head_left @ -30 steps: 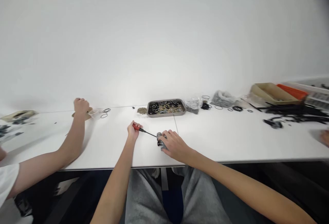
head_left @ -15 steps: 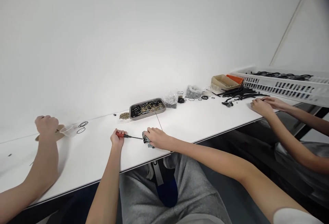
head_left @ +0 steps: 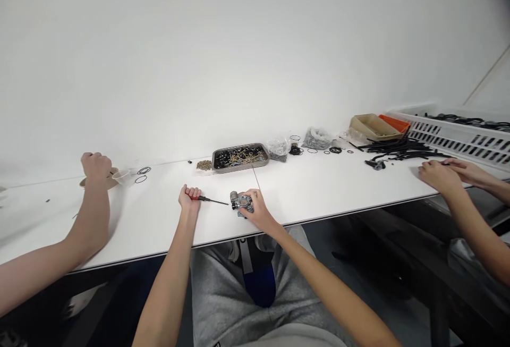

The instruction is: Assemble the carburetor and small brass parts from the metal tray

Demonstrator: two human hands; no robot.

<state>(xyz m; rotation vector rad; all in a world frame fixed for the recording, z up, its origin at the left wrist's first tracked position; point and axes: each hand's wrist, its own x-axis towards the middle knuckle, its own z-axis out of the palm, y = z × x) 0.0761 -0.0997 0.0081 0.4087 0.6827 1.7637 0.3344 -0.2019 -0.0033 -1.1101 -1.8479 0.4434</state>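
Note:
My left hand [head_left: 189,197] is closed around the red handle of a screwdriver [head_left: 211,200]. The shaft points right, its tip close to a small metal carburetor-like part [head_left: 241,202]. Whether tip and part touch I cannot tell. My right hand [head_left: 258,209] grips that part from its right side, fingers over the top and thumb at the front, on the white table. A round opening on the part faces up. Behind it lies a metal tray [head_left: 217,169] holding black pieces and brass-coloured screws.
Small brass pieces [head_left: 204,165] lie left of the tray; plastic bags of parts [head_left: 317,138] and black rings [head_left: 335,150] to its right. Farther right are black hoses [head_left: 398,147], a beige bin [head_left: 372,126] and a white crate [head_left: 458,137]. Co-workers' hands [head_left: 96,166] [head_left: 440,176] work on both sides.
My right hand has shifted its hold, and the metal part is turned so its round opening shows. The screwdriver tip has come away from where it met the part. The view has swung left.

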